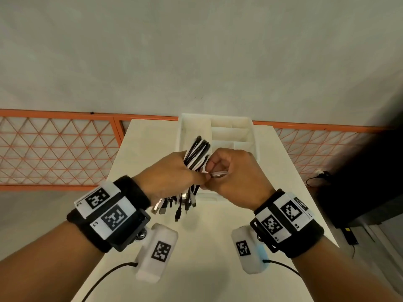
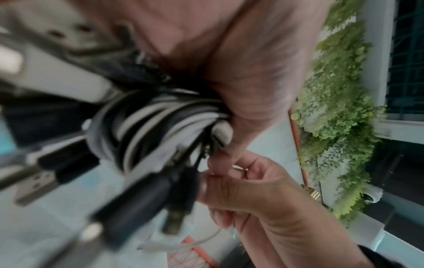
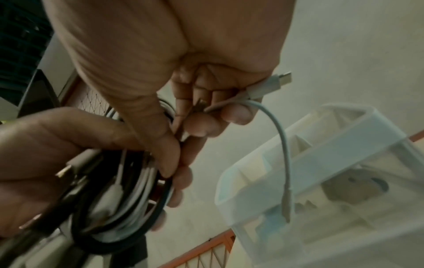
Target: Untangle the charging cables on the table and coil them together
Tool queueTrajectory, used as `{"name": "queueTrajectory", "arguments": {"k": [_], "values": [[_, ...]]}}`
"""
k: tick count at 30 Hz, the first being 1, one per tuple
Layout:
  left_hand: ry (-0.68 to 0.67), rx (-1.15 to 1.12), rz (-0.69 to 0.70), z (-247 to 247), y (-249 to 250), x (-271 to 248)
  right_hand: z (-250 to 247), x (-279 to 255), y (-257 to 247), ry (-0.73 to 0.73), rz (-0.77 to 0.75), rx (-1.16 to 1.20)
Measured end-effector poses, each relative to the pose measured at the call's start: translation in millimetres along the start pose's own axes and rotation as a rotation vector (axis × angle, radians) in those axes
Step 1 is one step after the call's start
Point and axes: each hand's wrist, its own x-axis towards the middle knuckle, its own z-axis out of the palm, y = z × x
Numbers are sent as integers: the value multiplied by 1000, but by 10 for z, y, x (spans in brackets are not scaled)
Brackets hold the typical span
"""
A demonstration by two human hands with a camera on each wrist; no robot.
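Note:
A bundle of black and white charging cables [image 1: 197, 152] is folded into a coil, and my left hand [image 1: 172, 173] grips it round the middle above the white table [image 1: 209, 253]. Loops stick up past the fist; several plugs [image 1: 177, 207] hang below it. The same bundle [image 2: 146, 127] fills the left wrist view. My right hand [image 1: 235, 173] is closed beside it and pinches a thin white cable [image 3: 278, 134] between curled fingers. That cable's one plug [image 3: 273, 84] pokes out by the little finger; its other end [image 3: 286, 204] dangles free.
A white plastic organiser box [image 1: 220, 136] with several compartments stands on the table just behind my hands, seen close by as a box [image 3: 344, 157] in the right wrist view. An orange lattice fence [image 1: 56, 149] runs behind the table. A dark object [image 1: 370, 171] lies at the right.

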Motion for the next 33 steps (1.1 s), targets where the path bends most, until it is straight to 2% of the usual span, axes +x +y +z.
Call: {"name": "queueTrajectory", "arguments": {"k": [2,5,7,9,11,13,16,19,22,25,28,31,33], "values": [[-22,27,-10,-28,21,-5,-45,-15,-26,-25,40,30],[-146,51,14,-61,0,-41,-130,3,-44,-118,84,72],[-178,50,26,-34,-25,-60,-152,13,-58,-152,114,106],[-105,22,43,2,-54,-49,-159,18,-61,-135,123,150],[30,-34,65,20,-111,-13,-201,29,-54,-69,127,211],[99,-220,43,8,-167,4,-271,55,-20,12,128,214],[81,-535,22,4,-174,-19,-299,53,32,30,145,205],[91,-715,14,32,-154,-16,-211,33,13,83,161,257],[106,-668,26,75,-133,-3,-110,20,-88,190,136,358],[117,-585,52,122,-141,-6,30,-23,-199,230,69,394],[102,-547,64,140,-142,15,234,-110,-224,207,-44,248],[167,-646,21,131,-149,29,415,-173,-165,193,-145,91],[195,-730,-6,113,-169,30,408,-188,-127,157,-139,74]]}}
